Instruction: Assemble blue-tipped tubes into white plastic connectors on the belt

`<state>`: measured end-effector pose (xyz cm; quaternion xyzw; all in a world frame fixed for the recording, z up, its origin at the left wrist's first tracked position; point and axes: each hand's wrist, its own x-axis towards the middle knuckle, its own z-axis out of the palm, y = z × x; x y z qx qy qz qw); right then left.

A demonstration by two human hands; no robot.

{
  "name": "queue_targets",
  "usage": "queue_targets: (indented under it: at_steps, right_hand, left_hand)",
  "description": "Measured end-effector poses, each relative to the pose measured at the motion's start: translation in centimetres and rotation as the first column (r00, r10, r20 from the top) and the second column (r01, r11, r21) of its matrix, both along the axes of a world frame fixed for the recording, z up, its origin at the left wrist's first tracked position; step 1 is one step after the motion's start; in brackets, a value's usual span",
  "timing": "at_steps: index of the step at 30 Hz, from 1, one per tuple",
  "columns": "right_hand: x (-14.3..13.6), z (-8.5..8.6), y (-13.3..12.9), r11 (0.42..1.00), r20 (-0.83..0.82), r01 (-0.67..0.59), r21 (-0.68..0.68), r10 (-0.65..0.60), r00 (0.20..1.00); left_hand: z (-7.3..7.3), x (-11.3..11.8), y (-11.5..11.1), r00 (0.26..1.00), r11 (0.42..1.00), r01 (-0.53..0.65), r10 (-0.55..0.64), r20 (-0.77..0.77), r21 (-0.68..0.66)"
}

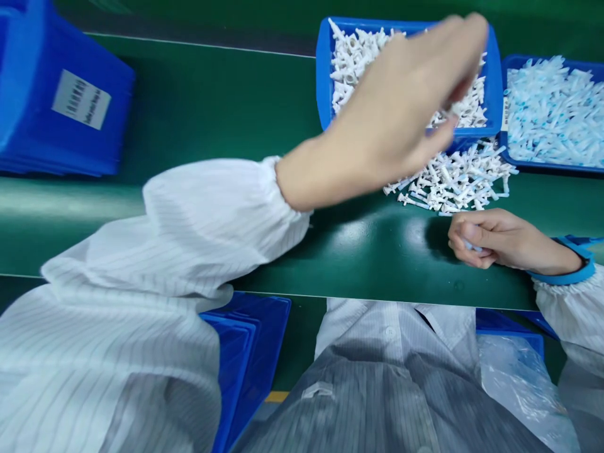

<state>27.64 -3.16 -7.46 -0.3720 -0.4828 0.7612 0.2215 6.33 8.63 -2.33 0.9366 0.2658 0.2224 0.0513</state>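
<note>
My left hand (396, 107) reaches across the green belt (212, 113) and hovers, blurred, over a blue tray (323, 75) heaped with small white plastic parts (353, 56). Its fingers curl toward the thumb just above the heap; whether they pinch a part is unclear. In front of the tray, a loose pile of white and pale-blue parts (453, 179) lies on the belt. My right hand (495, 239) rests on the belt below that pile, closed around a small white-and-blue part (469, 245). A blue wrist strap (576, 270) circles that wrist.
A second blue tray (514, 61) of white-and-blue parts (552, 113) stands at the far right. Stacked blue bins with a label (56, 100) sit at the far left. More blue trays (250, 340) and a clear plastic bag (514, 371) lie below the belt's near edge.
</note>
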Motion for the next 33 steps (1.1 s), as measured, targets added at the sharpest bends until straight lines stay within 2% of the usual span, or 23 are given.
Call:
queue_targets:
  at_steps: [2, 3, 5, 7, 10, 14, 17, 20, 23, 28, 33]
  right_hand:
    - [0.3, 0.0, -0.1, 0.999, -0.015, 0.039, -0.012, -0.039, 0.999]
    - [0.4, 0.0, -0.1, 0.998, -0.023, 0.063, -0.007, -0.064, 0.998]
    - [0.7, 0.1, -0.2, 0.993, -0.031, 0.119, 0.003, -0.118, 0.992]
    - [1.1, 0.3, -0.3, 0.986, -0.009, 0.168, 0.019, -0.168, 0.986]
    - [2.0, 0.6, -0.6, 0.975, 0.105, 0.204, 0.086, -0.212, 0.971]
    - [3.5, 0.6, -1.0, 0.963, 0.285, 0.208, 0.169, -0.25, 0.925]
    - [4.1, 0.6, -1.1, 0.969, 0.361, 0.169, 0.179, -0.224, 0.905]
    - [4.0, 0.8, -1.1, 0.978, 0.413, 0.093, 0.189, -0.165, 0.896]
    - [3.8, 1.0, -1.1, 0.978, 0.427, 0.074, 0.195, -0.153, 0.891]
    - [4.3, 0.9, -1.1, 0.959, 0.513, 0.143, 0.246, -0.254, 0.82]
    - [4.5, 1.0, -1.2, 0.918, 0.544, 0.24, 0.315, -0.381, 0.747]
  left_hand:
    - [-0.5, 0.3, -2.6, 0.983, 0.982, 0.165, -0.156, 0.102, -0.095]
    - [-0.9, 0.3, -3.8, 0.966, 0.954, 0.247, -0.23, 0.115, -0.172]
    - [-2.1, 0.4, -5.5, 0.945, 0.893, 0.324, -0.289, 0.155, -0.313]
    - [-3.4, 0.5, -6.4, 0.937, 0.845, 0.345, -0.282, 0.207, -0.409]
    - [-5.3, 0.7, -7.2, 0.923, 0.791, 0.373, -0.267, 0.276, -0.484]
    - [-6.9, 0.9, -8.0, 0.923, 0.682, 0.384, -0.285, 0.257, -0.622]
    - [-7.4, 0.9, -8.1, 0.92, 0.611, 0.391, -0.287, 0.267, -0.689]
    - [-7.6, 0.7, -7.9, 0.882, 0.55, 0.471, -0.313, 0.353, -0.69]
    - [-7.7, 0.7, -7.8, 0.852, 0.508, 0.523, -0.323, 0.411, -0.684]
    - [-7.6, 0.9, -7.8, 0.853, 0.514, 0.522, -0.303, 0.425, -0.681]
    - [-7.1, 1.0, -7.8, 0.873, 0.509, 0.48, -0.202, 0.443, -0.714]
